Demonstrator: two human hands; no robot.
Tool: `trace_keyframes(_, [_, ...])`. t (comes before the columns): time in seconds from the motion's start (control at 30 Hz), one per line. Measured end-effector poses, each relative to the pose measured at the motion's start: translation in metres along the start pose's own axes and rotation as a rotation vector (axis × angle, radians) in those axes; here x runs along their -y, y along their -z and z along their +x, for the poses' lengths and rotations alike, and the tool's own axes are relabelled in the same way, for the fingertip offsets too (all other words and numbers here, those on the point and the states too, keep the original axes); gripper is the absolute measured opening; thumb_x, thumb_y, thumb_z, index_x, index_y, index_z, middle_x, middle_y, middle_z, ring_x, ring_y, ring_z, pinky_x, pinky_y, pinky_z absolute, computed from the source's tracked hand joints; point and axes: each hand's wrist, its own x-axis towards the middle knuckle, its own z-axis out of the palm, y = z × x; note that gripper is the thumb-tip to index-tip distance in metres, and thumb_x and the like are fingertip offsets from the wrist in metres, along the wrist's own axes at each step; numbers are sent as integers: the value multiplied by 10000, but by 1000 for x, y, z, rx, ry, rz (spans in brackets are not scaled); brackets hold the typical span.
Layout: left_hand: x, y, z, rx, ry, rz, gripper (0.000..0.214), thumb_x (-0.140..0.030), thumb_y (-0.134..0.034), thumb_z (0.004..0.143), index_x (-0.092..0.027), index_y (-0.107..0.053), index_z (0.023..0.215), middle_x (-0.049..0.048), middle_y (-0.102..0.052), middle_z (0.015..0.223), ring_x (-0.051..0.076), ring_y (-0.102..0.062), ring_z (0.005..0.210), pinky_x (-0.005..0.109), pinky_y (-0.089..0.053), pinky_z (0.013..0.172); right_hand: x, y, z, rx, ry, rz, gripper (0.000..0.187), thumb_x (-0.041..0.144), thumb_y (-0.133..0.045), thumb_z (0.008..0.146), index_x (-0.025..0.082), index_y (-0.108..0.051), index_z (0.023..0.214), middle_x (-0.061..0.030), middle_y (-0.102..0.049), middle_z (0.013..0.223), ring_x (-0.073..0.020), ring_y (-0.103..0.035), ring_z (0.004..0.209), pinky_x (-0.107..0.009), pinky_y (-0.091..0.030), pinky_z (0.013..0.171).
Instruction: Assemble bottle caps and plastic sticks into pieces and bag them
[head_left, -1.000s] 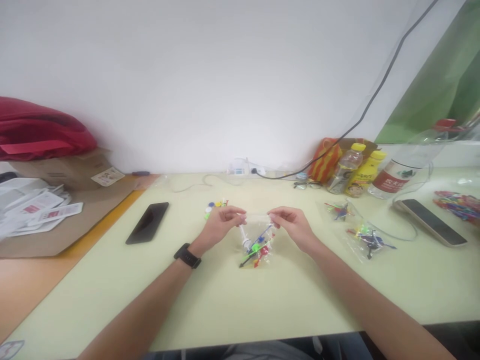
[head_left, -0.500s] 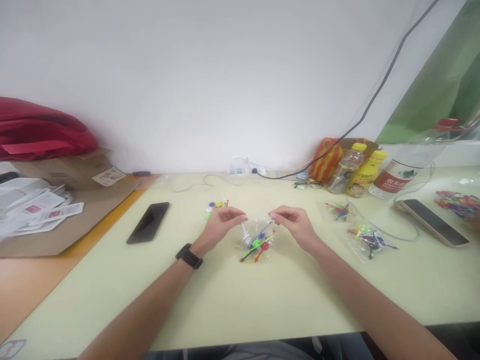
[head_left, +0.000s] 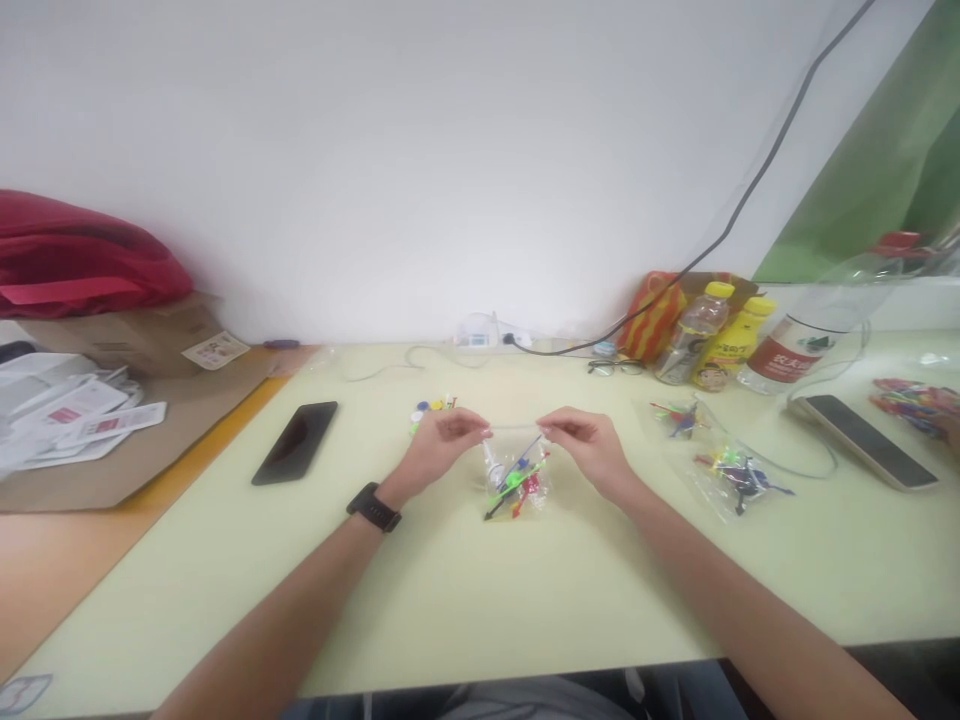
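Between my hands hangs a clear plastic bag (head_left: 534, 500) with small coloured arrow-shaped plastic pieces (head_left: 514, 482) inside, in white, blue, green, red and black. My left hand (head_left: 448, 445) pinches the bag's upper left corner between thumb and fingertips. On the other side, my right hand (head_left: 583, 445) pinches the upper right corner. The bag's top edge is stretched straight from one hand to the other. Partly hidden behind my left hand lies a small group of coloured plastic pieces (head_left: 424, 408).
Two filled clear bags (head_left: 739, 480) lie on the right, near a phone (head_left: 870, 440) and a heap of coloured pieces (head_left: 911, 402) touched by another person's hand (head_left: 951, 428). Bottles (head_left: 731, 345) and glasses (head_left: 615, 368) stand behind. A black phone (head_left: 295, 443) lies left, beside cardboard (head_left: 172, 440).
The bag's top edge now looks pulled taut between my hands, and the pieces inside have shifted a little. Both hands keep their pinch.
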Motion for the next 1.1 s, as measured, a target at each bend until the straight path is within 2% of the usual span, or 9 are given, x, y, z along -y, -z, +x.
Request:
trace_keyframes(0.2, [0, 2, -2, -11, 39, -15, 154, -317, -779, 846, -174, -813, 890, 91, -794, 939, 233, -729, 918, 340, -569, 875, 0, 2, 1, 9, -34, 52, 110, 303, -768, 801, 240, -842, 853, -42, -748, 831, -194, -661, 793, -333, -525, 758])
trace_keyframes(0.33, [0, -1, -4, -15, 20, -49, 187, -326, -843, 792, -165, -768, 850, 79, -775, 896, 214, -717, 860, 320, -569, 811, 2, 1, 0, 44, -14, 57, 124, 336, -810, 794, 235, -841, 859, -63, -762, 898, -212, -680, 846, -342, -529, 775])
trace_keyframes(0.5, [1, -5, -3, -57, 2, -58, 291, -317, -857, 789, -189, -746, 1025, 52, -766, 864, 198, -715, 842, 323, -569, 818, -1, 2, 1, 53, -30, 58, 188, 382, -845, 773, 219, -831, 867, -73, -752, 913, -210, -679, 821, -341, -531, 751])
trace_keyframes(0.63, [0, -5, -2, -68, -29, -19, 201, -346, -834, 811, -163, -783, 877, 86, -773, 932, 209, -710, 874, 323, -565, 842, -4, 1, 1, 48, -50, 74, 216, 395, -856, 760, 206, -811, 855, -59, -744, 856, -196, -674, 765, -339, -535, 739])
trace_keyframes(0.8, [-2, -5, -4, -12, -24, -46, 234, -358, -832, 819, -167, -769, 938, 88, -764, 988, 212, -711, 910, 323, -577, 847, -5, 1, 1, 28, -76, 70, 303, 423, -855, 758, 207, -798, 962, -28, -726, 782, -178, -664, 696, -340, -543, 731])
trace_keyframes(0.9, [1, -5, -3, -14, -19, -5, 251, -376, -837, 813, -170, -768, 940, 78, -764, 940, 202, -708, 859, 317, -579, 809, -5, 1, 0, 48, -71, 70, 333, 434, -843, 773, 207, -791, 1010, -27, -716, 794, -177, -667, 696, -345, -551, 738])
trace_keyframes(1.0, [5, -4, -1, -20, -9, 69, 301, -401, -818, 830, -186, -788, 1038, 79, -775, 947, 209, -709, 863, 323, -574, 802, -5, 1, 1, 59, -59, 40, 351, 443, -825, 791, 209, -783, 1049, -38, -722, 828, -188, -681, 738, -356, -562, 766])
trace_keyframes(1.1, [5, -2, 0, -12, -35, 182, 261, -418, -776, 866, -189, -796, 991, 78, -781, 960, 215, -708, 881, 324, -566, 800, -7, 1, 1, 65, -10, -60, 275, 445, -795, 816, 205, -787, 949, -63, -731, 882, -209, -702, 784, -364, -572, 780])
